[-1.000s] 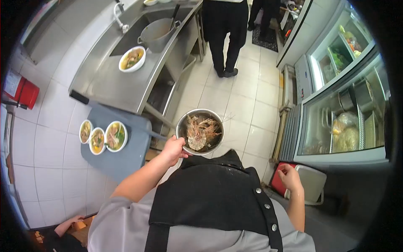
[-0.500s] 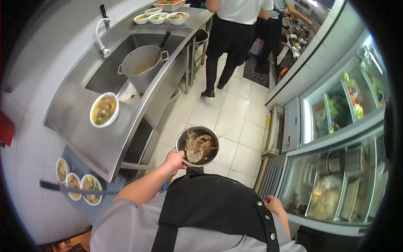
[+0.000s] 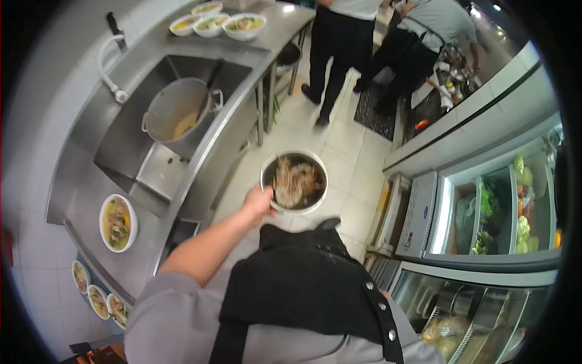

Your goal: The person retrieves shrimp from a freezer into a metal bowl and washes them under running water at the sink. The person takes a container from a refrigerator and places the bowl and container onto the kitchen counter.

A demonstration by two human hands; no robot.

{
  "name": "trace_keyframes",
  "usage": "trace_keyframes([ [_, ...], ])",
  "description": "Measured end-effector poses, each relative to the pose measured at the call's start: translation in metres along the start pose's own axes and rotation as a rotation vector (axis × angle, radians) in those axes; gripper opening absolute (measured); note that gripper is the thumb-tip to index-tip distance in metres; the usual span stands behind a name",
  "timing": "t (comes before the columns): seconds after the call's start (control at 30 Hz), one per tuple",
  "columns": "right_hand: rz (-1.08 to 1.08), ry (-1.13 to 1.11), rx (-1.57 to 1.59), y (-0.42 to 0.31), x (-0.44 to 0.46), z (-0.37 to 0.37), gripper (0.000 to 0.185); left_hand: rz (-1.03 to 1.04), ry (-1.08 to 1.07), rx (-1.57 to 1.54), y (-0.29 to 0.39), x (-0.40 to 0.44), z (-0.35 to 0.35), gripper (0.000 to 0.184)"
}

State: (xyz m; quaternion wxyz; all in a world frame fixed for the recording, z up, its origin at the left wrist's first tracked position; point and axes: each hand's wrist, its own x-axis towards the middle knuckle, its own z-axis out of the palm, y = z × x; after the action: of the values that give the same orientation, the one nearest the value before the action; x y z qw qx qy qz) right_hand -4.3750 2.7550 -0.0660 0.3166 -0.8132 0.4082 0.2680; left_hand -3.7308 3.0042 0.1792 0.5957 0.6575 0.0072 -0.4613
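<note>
My left hand [image 3: 259, 201] is closed on the rim of a round metal bowl [image 3: 303, 210], held out in front of my apron over the tiled floor. Inside the bowl lies a heap of raw prawns [image 3: 291, 187], with heads and long feelers showing. My right hand is out of sight; only a sliver of that arm shows beside the apron.
On my left, a steel sink counter [image 3: 142, 255] carries a soup bowl [image 3: 119, 223], and a big pot [image 3: 176, 115] stands in the sink. Glass-fronted fridges [image 3: 418, 224] line the right. Two people [image 3: 342, 48] stand ahead, near a stove.
The view has shifted forward along the aisle. My left arm reaches farther out with the bowl of prawns. My right hand has dropped out of view, and a co-worker at the stove leans over.
</note>
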Motion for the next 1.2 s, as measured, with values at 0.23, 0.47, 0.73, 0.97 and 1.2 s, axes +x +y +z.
trace_keyframes([
  [0.23, 0.249, -0.089, 0.473, -0.081, 0.082, -0.137, 0.033, 0.150, 0.085, 0.050, 0.109, 0.088, 0.061, 0.036],
  [0.47, -0.048, 0.068, -0.061, -0.189, 0.242, -0.388, 0.030, 0.085, 0.200, -0.047, 0.200, 0.171, 0.116, 0.034],
  [0.73, -0.184, 0.232, -0.010, -0.348, 0.399, -0.596, 0.030, 0.057, 0.146, -0.173, 0.283, 0.309, 0.147, 0.041],
  [0.97, -0.206, 0.065, 0.068, -0.380, 0.504, -0.638, 0.021, 0.081, -0.003, -0.068, 0.362, 0.466, 0.161, 0.040],
  [1.2, -0.692, -0.068, 0.697, -0.491, 0.557, -0.747, 0.012, 0.177, 0.102, -0.015, 0.444, 0.474, 0.164, 0.046],
])
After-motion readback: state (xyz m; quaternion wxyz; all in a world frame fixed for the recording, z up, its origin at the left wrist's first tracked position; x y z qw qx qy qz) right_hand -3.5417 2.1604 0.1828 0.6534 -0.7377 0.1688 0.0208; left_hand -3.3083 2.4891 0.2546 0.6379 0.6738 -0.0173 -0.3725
